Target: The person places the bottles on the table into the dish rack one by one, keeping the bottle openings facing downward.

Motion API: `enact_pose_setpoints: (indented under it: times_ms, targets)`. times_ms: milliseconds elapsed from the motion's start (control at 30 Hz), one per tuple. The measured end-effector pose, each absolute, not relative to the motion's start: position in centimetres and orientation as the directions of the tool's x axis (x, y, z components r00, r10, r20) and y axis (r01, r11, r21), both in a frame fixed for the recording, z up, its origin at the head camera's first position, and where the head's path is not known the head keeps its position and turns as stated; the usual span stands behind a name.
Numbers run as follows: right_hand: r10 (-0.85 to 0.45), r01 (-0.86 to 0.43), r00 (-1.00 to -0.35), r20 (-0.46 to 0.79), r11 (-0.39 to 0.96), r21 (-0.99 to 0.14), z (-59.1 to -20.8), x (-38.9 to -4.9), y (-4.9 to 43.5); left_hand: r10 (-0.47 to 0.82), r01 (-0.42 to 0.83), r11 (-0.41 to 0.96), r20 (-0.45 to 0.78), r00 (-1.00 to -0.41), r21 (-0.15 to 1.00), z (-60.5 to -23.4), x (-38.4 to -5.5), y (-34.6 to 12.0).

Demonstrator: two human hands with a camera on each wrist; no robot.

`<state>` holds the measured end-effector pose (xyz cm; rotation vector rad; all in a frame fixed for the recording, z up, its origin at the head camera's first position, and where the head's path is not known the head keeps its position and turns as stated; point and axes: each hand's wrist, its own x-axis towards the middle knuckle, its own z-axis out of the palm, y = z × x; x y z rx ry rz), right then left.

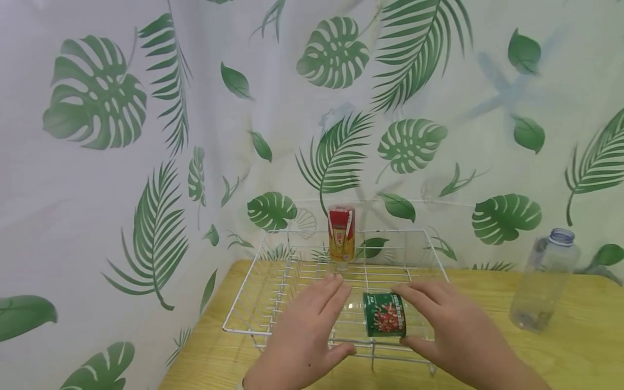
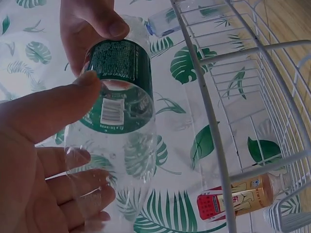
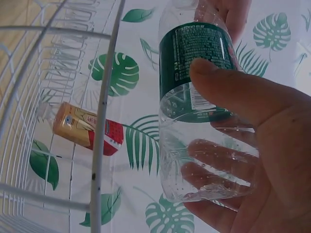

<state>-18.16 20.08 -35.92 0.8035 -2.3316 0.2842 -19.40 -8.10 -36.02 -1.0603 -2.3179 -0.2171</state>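
Held sideways over the front of the rack is a clear plastic bottle (image 1: 385, 314) with a green label showing red pictures. My left hand (image 1: 302, 330) holds its left part; in the left wrist view the thumb (image 2: 73, 99) lies along the near side with fingers behind. The right part sits in my right hand (image 1: 458, 325), whose thumb (image 3: 214, 75) presses over the label in the right wrist view, its fingers showing through the plastic. Below, a white wire rack (image 1: 248, 292) stands on the table. A red and yellow drink bottle (image 1: 341, 235) stands neck down at its back.
To the right, a larger clear bottle (image 1: 541, 287) without a cap stands on the wood-look table (image 1: 590, 330). A leaf-patterned sheet (image 1: 273, 49) covers the wall behind and at the left. The rack's raised wire rim borders the hands.
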Motion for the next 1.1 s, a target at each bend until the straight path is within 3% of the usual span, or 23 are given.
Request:
enact_pose_setpoints:
  times_ms: [200,633,967,1100]
  targets:
    - [-0.514,-0.647,-0.591,0.622,0.762,0.014,-36.4,-17.9,19.5,0.675,0.747,0.658,0.516,-0.527,-0.098,-36.8,-19.2,-7.4]
    - [-0.524,-0.645,-0.616,0.588,0.764,0.004,-36.7,-18.0,19.3,0.648,0.715,0.699,0.402,-0.647,0.025,-37.2,-19.0,-6.9]
    - [-0.534,-0.665,-0.608,0.588,0.747,-0.009,-36.6,-18.1,19.8,0.654,0.726,0.687,0.411,-0.635,0.029,-37.4,-19.3,-6.7]
    - [-0.536,-0.673,-0.617,0.576,0.739,-0.033,-36.3,-18.1,19.9,0.644,0.72,0.691,0.395,-0.655,0.069,-37.5,-19.5,-6.8]
